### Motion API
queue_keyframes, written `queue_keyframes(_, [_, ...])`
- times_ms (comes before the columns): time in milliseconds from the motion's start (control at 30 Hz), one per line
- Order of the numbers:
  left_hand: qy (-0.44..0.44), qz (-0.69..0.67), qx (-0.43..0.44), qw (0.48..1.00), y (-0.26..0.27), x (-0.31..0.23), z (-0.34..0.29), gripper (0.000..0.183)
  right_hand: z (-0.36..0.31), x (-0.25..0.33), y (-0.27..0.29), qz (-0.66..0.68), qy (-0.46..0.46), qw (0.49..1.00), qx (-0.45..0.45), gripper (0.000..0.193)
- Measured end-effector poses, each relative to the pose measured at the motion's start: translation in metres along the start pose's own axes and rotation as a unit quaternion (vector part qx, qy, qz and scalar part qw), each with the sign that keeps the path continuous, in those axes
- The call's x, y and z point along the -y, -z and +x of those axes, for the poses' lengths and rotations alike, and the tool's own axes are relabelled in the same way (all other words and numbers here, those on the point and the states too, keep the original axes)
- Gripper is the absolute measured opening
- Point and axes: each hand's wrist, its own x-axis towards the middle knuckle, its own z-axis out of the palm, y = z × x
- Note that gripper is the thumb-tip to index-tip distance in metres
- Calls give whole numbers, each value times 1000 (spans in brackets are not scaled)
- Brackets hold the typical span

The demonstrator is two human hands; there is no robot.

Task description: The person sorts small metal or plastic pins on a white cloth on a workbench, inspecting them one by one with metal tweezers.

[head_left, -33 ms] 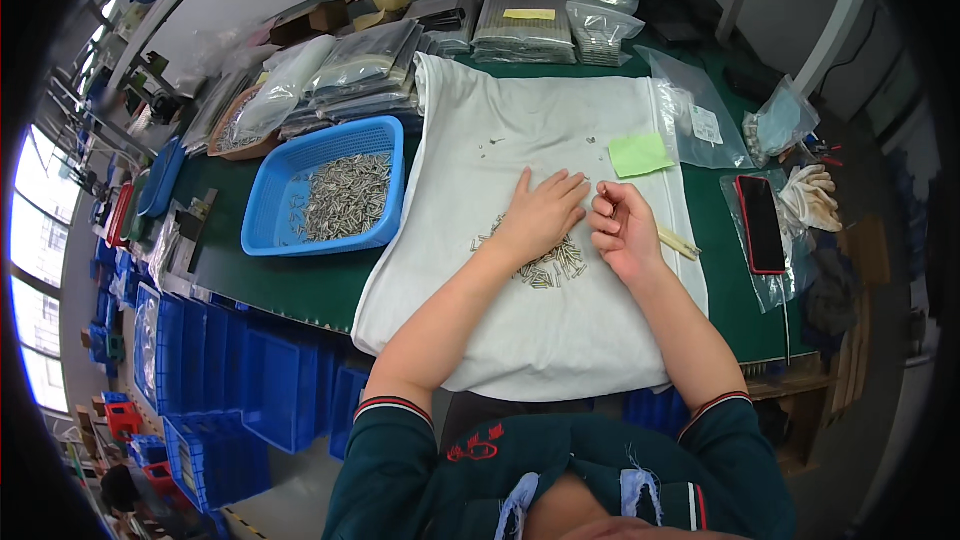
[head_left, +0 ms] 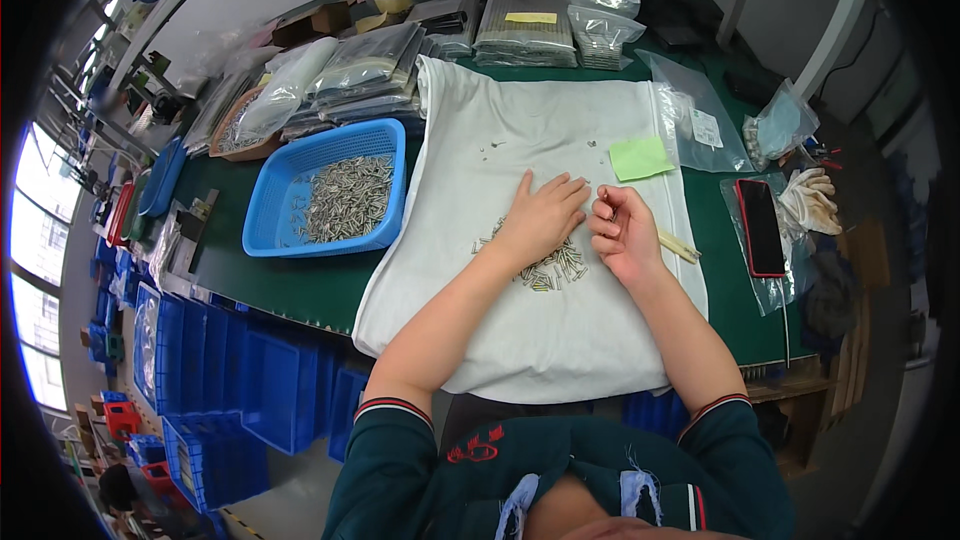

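My left hand [head_left: 545,215] lies palm down with its fingers stretched out, over the far part of a pile of small metal pins [head_left: 560,268]. Those pins rest on a white cloth [head_left: 540,355] spread over the table. Just right of the pile, my right hand [head_left: 625,235] is turned palm inward. Its fingers are curled, with thumb and index finger pinched together; whatever may be between them is too small to make out. Beyond both hands, a few tiny dark bits [head_left: 592,144] lie scattered on the cloth.
At the left stands a blue plastic basket [head_left: 262,205] holding many similar pins. A green paper note [head_left: 640,158], a yellowish tool handle [head_left: 678,245] and a phone [head_left: 762,230] lie to the right. Bagged stacks [head_left: 525,35] line the back. Blue crates [head_left: 215,460] stand below left.
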Motion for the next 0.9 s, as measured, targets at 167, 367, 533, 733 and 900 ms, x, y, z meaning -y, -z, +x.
queue_keyframes(167, [-19, -18, -46, 999, -5, -3, 0, 37, 0, -3, -3, -1, -3, 1000, -17, 10])
queue_keyframes(367, [-3, -42, -29, 999, -4, -4, 2, 35, 2, -4, 0, -4, -15, 1000, 11, 11])
queue_keyframes(533, [12, -66, -67, 995, -10, -1, 6, 33, 2, -4, -1, -11, -13, 1000, -8, 9])
queue_keyframes(733, [26, 5, -98, 995, -13, 7, 6, 29, 2, -3, 0, -12, -14, 1000, 3, 9])
queue_keyframes(900, [-5, 51, -152, 987, -12, 7, 5, 21, 3, -3, 2, -10, -12, 1000, 8, 10])
